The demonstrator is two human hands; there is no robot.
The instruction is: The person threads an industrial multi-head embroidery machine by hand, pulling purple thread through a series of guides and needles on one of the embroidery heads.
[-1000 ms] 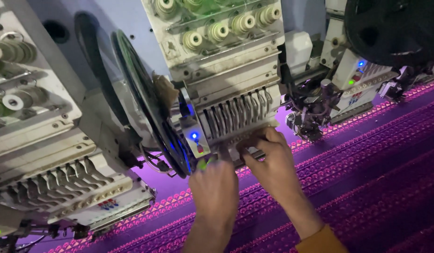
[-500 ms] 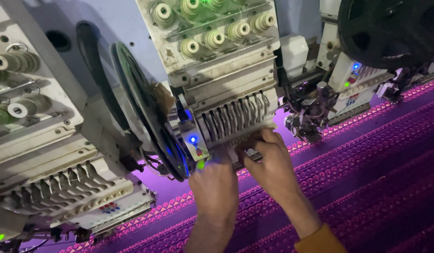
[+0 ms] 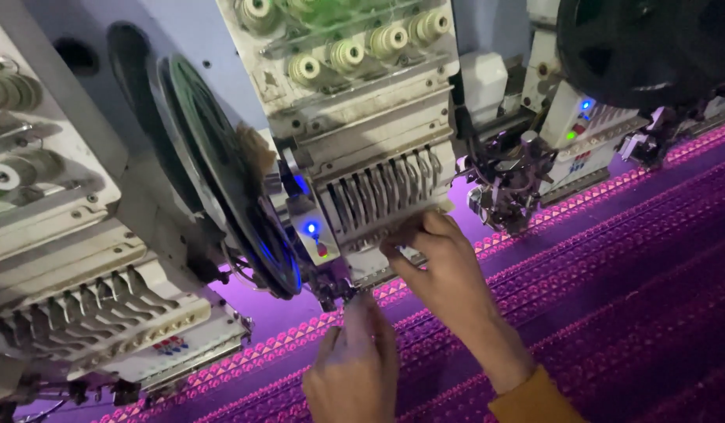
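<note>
Head view: a cream-coloured embroidery head (image 3: 362, 157) fills the upper middle of the frame, with a row of thread levers (image 3: 382, 192) across its front and pale tension knobs (image 3: 339, 55) at 12 o'clock above them. A small blue indicator light (image 3: 310, 228) glows on its lower left corner, next to a dark round reel (image 3: 237, 211) seen nearly edge-on.

The right hand (image 3: 441, 270) reaches up from 5 o'clock, an orange cuff (image 3: 535, 399) at its wrist. Its fingers are bent in a narrow pinch, touching the lower edge of the lever row; whether anything sits between the fingertips cannot be told.

The left hand (image 3: 354, 372) sits at 6 o'clock, back toward the camera, with thumb and forefinger drawn close together just under the needle area (image 3: 335, 291) of the head. It may pinch a thread, but this is too fine to make out. The two hands are near each other without touching.

Beneath them, purple fabric (image 3: 613, 258) with ridged bands and a pink triangle border runs from 7 o'clock up to 3 o'clock. A second head (image 3: 80, 298) stands at 9 o'clock, a third head (image 3: 582, 133) at 2 o'clock below a large black wheel (image 3: 644, 47).
</note>
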